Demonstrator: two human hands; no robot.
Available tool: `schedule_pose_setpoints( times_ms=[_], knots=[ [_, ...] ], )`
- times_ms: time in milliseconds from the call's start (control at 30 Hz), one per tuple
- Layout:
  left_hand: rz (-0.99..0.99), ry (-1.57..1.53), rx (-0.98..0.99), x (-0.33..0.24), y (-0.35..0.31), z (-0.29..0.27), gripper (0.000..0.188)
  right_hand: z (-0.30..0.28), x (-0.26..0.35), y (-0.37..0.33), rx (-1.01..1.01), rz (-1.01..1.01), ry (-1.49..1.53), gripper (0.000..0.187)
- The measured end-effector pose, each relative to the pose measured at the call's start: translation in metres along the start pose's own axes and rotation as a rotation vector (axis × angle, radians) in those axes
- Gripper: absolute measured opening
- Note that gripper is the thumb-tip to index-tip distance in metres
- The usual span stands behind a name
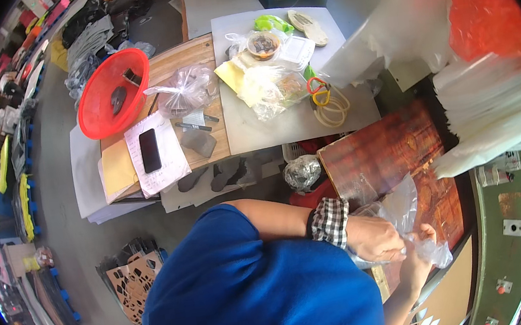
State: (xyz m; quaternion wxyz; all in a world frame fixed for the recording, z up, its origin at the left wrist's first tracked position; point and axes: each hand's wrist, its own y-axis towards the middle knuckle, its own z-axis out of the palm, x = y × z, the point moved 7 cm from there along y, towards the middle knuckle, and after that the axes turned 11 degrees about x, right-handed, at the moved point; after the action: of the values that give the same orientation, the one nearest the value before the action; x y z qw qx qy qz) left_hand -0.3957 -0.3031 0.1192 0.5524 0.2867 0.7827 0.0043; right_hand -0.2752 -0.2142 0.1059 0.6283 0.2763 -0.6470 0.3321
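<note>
The clear bag [403, 205] lies over the edge of the reddish board [388, 157], the left hand's [375, 239] fingers curled tight on its film and the right hand's [416, 265] fingers pinching a bunched end. It looks light, limp and rather slippery, likely to tear if yanked, so the gathered folds seem the best hold. Counted: one bag in hand, one board, one scrunchie [329, 222], one phone [150, 150], one red basin [87, 100].

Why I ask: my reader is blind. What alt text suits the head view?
A person's left hand and right hand grip clear plastic near a reddish-brown board; a table at upper left holds a red basin and a phone.
</note>
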Motion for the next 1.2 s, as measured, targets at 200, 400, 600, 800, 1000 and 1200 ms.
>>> schedule_pose_setpoints(
  times_ms=[200, 400, 600, 800, 1000, 1200],
  knots=[
    [0.005, 0.204, -0.241, 0.005, -0.002, -0.029, 0.037, 0.003, 0.008, -0.004, -0.041, -0.069, -0.394, 0.051],
    [-0.017, 0.388, -0.274, 0.019, 0.012, -0.021, 0.03, 0.0, 0.007, -0.008, -0.061, -0.398, -0.62, 0.054],
    [0.052, 0.575, -0.416, 0.026, 0.009, -0.012, 0.017, -0.01, 0.004, 0.002, -0.081, -0.235, -0.748, 0.034],
    [-0.221, 0.548, -0.33, 0.047, 0.017, -0.005, 0.016, 0.002, 0.002, -0.011, 0.09, -0.207, -0.625, 0.056],
    [-0.315, 0.674, -0.383, 0.046, 0.023, -0.006, 0.021, 0.006, -0.013, -0.011, 0.159, -0.158, -0.418, 0.072],
    [-0.253, 0.449, -0.33, 0.039, 0.019, -0.012, 0.02, -0.002, -0.009, -0.008, 0.009, -0.314, -0.545, 0.042]
  ],
)
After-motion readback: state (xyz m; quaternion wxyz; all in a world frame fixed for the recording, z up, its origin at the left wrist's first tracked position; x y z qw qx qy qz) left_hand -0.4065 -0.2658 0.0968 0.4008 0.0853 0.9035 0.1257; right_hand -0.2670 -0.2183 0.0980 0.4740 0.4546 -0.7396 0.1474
